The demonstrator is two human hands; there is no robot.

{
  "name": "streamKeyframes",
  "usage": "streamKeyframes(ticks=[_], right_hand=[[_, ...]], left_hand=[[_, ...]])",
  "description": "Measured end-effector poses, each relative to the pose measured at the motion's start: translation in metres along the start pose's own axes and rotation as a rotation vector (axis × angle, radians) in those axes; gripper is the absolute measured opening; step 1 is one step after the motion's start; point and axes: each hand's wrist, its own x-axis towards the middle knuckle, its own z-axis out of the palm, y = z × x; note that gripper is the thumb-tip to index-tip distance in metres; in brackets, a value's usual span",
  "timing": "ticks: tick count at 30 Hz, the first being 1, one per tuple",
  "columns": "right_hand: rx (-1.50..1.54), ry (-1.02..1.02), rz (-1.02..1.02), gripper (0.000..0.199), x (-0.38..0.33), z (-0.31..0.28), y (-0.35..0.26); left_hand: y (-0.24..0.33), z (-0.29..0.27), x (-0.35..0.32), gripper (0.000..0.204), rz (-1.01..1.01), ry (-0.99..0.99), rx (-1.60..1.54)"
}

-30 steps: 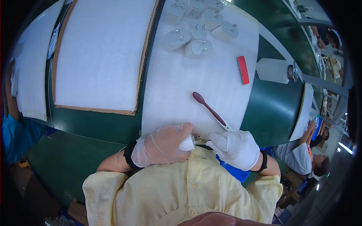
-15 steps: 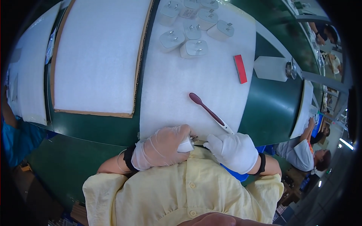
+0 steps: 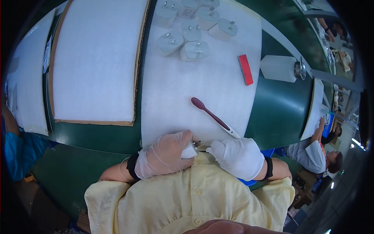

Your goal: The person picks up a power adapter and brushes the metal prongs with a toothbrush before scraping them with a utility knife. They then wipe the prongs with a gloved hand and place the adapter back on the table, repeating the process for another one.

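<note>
My left hand (image 3: 163, 153), in a thin see-through glove, is closed around a white plug charger (image 3: 189, 151) in front of my shirt. The charger's metal prongs point towards my right hand. Close beside it, my right hand (image 3: 239, 156) wears a white glove, with thumb and fingers pinched together. Something thin seems to come from that pinch towards the charger, too small to name. Beyond the right hand, a maroon-and-white tool with an oval head (image 3: 212, 115), shaped like a toothbrush, lies slanted on the white foam sheet (image 3: 167, 93).
Several white plug chargers (image 3: 194, 50) stand prongs-up at the sheet's far end. A red block (image 3: 246, 70) lies at its right, near a translucent bottle (image 3: 278, 68) with a metal cap. Left is a foam-lined cardboard tray (image 3: 95, 62). Other people sit at both sides.
The charger has tilted slightly in my left hand. My right hand has shifted a little to the left. The things on the table appear slightly shifted as the view moves.
</note>
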Motion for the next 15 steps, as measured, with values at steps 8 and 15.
streamKeyframes(ticks=[8,15], right_hand=[[0.021,0.075,-0.042,0.027,0.0018,0.0008,0.007],[-0.002,0.045,0.016,0.028,-0.0004,-0.0037,0.0038]], left_hand=[[0.0014,0.0011,0.0,0.042,0.008,0.027,-0.007],[0.0013,0.0016,-0.0008,0.043,-0.019,0.016,0.009]])
